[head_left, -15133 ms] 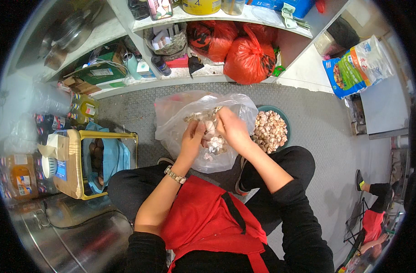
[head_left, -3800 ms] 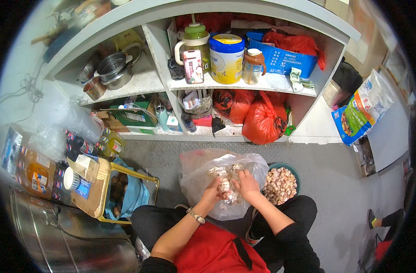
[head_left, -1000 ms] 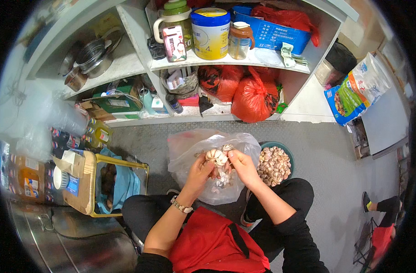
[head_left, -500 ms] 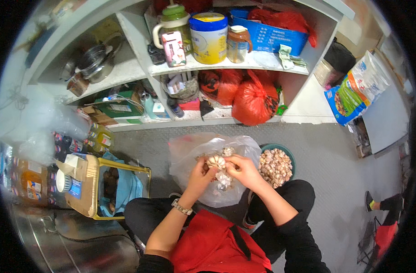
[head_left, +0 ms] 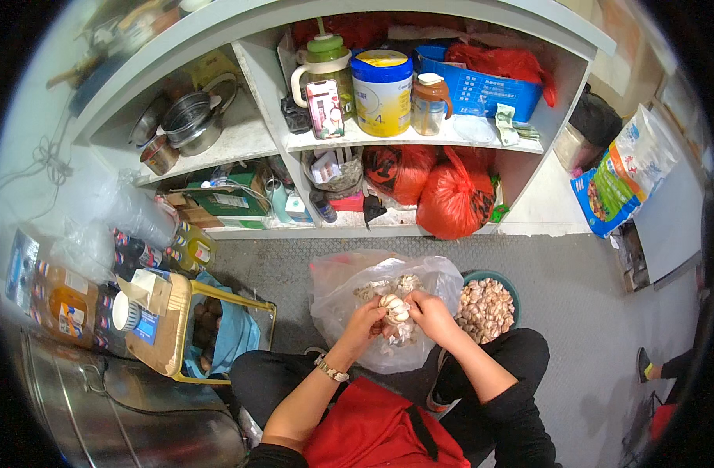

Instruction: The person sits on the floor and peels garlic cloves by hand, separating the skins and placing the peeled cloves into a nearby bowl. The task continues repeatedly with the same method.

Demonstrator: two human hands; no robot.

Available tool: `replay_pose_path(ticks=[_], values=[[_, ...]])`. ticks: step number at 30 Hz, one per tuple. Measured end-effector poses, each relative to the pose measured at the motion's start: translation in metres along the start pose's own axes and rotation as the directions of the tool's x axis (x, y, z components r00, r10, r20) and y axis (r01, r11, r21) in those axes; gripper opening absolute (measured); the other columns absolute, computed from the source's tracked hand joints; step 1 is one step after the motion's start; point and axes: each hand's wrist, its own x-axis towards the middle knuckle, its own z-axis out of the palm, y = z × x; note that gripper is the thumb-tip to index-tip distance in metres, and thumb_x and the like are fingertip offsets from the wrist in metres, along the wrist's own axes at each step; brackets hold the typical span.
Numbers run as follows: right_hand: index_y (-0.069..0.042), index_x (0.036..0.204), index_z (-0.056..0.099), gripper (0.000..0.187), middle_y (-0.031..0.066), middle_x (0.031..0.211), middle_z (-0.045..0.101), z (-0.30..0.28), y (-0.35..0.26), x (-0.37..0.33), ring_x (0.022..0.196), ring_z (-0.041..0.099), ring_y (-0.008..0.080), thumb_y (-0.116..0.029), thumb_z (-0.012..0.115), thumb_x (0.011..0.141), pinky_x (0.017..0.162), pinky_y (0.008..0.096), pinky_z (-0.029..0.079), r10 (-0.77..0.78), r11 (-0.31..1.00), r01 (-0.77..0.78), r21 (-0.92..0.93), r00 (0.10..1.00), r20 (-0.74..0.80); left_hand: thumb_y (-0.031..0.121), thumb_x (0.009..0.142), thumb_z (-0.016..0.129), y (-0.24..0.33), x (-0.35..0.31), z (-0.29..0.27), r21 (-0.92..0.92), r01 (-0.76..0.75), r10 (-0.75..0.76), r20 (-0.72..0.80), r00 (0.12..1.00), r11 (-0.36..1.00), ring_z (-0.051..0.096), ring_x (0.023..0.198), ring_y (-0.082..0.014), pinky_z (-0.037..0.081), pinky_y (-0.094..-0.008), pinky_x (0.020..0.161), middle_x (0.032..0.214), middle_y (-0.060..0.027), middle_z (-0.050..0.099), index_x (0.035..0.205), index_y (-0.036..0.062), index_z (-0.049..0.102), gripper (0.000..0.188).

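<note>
Some garlic (head_left: 394, 308), between left grip (head_left: 364, 325) and right grip (head_left: 434, 313)

Garlic bulb (head_left: 394, 309) is off-white, bag (head_left: 335, 300) translucent whitish. Basin (head_left: 482, 275) is green, cloves (head_left: 486, 310) pinkish-tan. Apron (head_left: 380, 429) is red, trousers (head_left: 271, 384) black. Floor (head_left: 579, 312) is grey, fine tread pattern.

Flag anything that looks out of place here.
The tied red bag bulges past the lower shelf's front edge, seemingly too big for it. Above, loose greenish paper notes, apparently money, lie exposed beside the blue container. Nothing odd stands out about the garlic bulb in the left hand.
</note>
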Motion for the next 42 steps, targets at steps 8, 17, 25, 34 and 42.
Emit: replay_pose_path(ticks=[8, 17, 25, 34, 42], values=[[-0.001, 0.09, 0.058, 0.021, 0.0041, 0.078, 0.057, -0.02, -0.019, 0.0, 0.067, 0.052, 0.0097, -0.017, 0.046, 0.096, 0.063, 0.0259, 0.044, 0.1, 0.895, -0.162, 0.415, 0.981, 0.167, 0.015, 0.085, 0.054, -0.004, 0.003, -0.003, 0.196, -0.171, 0.17, 0.02, 0.985, 0.966, 0.052, 0.063, -0.0088, 0.046, -0.0249, 0.06, 0.084, -0.0027, 0.056, 0.115, 0.0012, 0.049, 0.034], [-0.004, 0.096, 0.06, 0.013, 0.0042, 0.083, 0.052, -0.033, -0.031, 0.003, 0.073, 0.052, 0.0127, -0.014, 0.058, 0.088, 0.067, 0.0264, 0.043, -0.088, 0.937, 0.049, 0.345, 0.991, 0.096, 0.007, 0.084, 0.053, 0.003, 0.003, 0.005, 0.4, -0.193, 0.202, 0.02, 0.979, 0.896, 0.054, 0.072, -0.0106, 0.049, -0.0266, 0.065, 0.094, -0.005, 0.055, 0.117, 0.0004, 0.046, 0.034], [-0.002, 0.091, 0.052, 0.016, 0.012, 0.082, 0.056, -0.02, -0.015, 0.0, 0.072, 0.056, 0.0263, -0.017, 0.056, 0.089, 0.065, 0.0357, 0.044, -0.045, 0.982, 0.024, 0.186, 0.993, 0.108, 0.01, 0.084, 0.053, 0.005, -0.002, 0.006, 0.386, -0.188, 0.17, 0.081, 0.982, 0.903, 0.054, 0.069, -0.0109, 0.047, -0.0255, 0.064, 0.089, -0.0046, 0.056, 0.114, 0.0011, 0.048, 0.031], [-0.008, 0.088, 0.055, 0.014, 0.0121, 0.081, 0.058, 0.0, 0.018, 0.0, 0.078, 0.059, 0.0336, -0.021, 0.056, 0.085, 0.065, 0.0431, 0.046, -0.222, 0.864, 0.224, -0.451, 0.973, 0.059, 0.038, 0.089, 0.05, 0.008, -0.003, 0.004, 0.001, -0.092, 0.091, 0.137, 0.986, 0.996, 0.04, 0.047, -0.0099, 0.046, -0.0308, 0.061, 0.055, 0.0003, 0.043, 0.101, 0.0043, 0.051, 0.035], [-0.005, 0.089, 0.057, 0.017, 0.0148, 0.081, 0.06, -0.012, -0.008, 0.005, 0.073, 0.06, 0.0315, -0.022, 0.056, 0.087, 0.062, 0.0393, 0.046, 0.096, 0.912, -0.046, -0.407, 0.99, 0.101, 0.041, 0.096, 0.037, -0.001, 0.002, -0.001, -0.007, -0.038, 0.038, 0.098, 0.994, 0.999, 0.041, 0.046, -0.0111, 0.048, -0.0318, 0.064, 0.056, -0.0023, 0.047, 0.097, 0.0056, 0.051, 0.038]])
